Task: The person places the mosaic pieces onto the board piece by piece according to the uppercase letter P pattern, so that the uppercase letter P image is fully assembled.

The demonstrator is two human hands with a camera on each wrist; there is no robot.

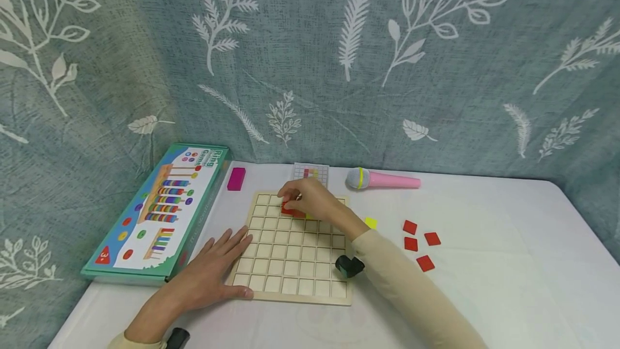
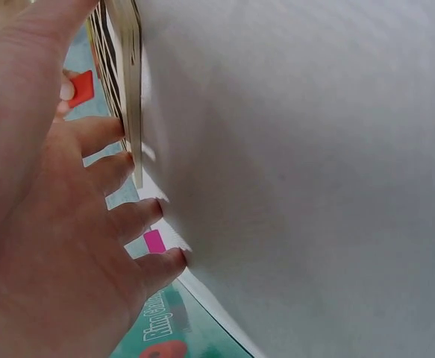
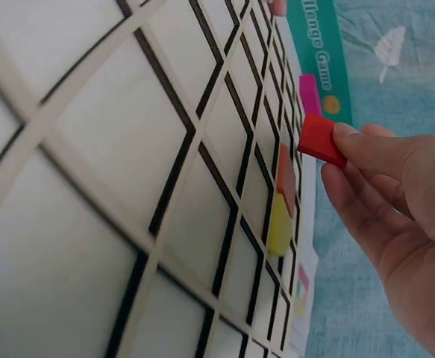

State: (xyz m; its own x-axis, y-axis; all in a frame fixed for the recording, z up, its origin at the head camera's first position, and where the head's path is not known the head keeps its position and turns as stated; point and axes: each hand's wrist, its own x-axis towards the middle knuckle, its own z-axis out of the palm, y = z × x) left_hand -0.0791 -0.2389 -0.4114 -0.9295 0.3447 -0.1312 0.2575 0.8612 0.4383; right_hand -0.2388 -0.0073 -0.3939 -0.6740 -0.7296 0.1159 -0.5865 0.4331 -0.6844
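A wooden grid board (image 1: 289, 252) lies on the white table. Over its far rows my right hand (image 1: 310, 198) pinches a red square tile (image 3: 321, 139) between thumb and fingers, the tile tilted and close above the cells. In the right wrist view, another red tile (image 3: 286, 179) and a yellow tile (image 3: 279, 227) sit side by side in the board. My left hand (image 1: 210, 268) is spread flat with its fingertips and thumb at the board's left edge. From the left wrist, the outstretched fingers (image 2: 139, 216) show beside the board's rim.
Several red tiles (image 1: 410, 244) and a yellow tile (image 1: 371, 223) lie right of the board. Behind it are a pattern card (image 1: 319, 172), a pink toy microphone (image 1: 394, 180) and a magenta block (image 1: 236, 179). A game box (image 1: 160, 214) stands at left; a curtain (image 1: 310, 69) hangs behind.
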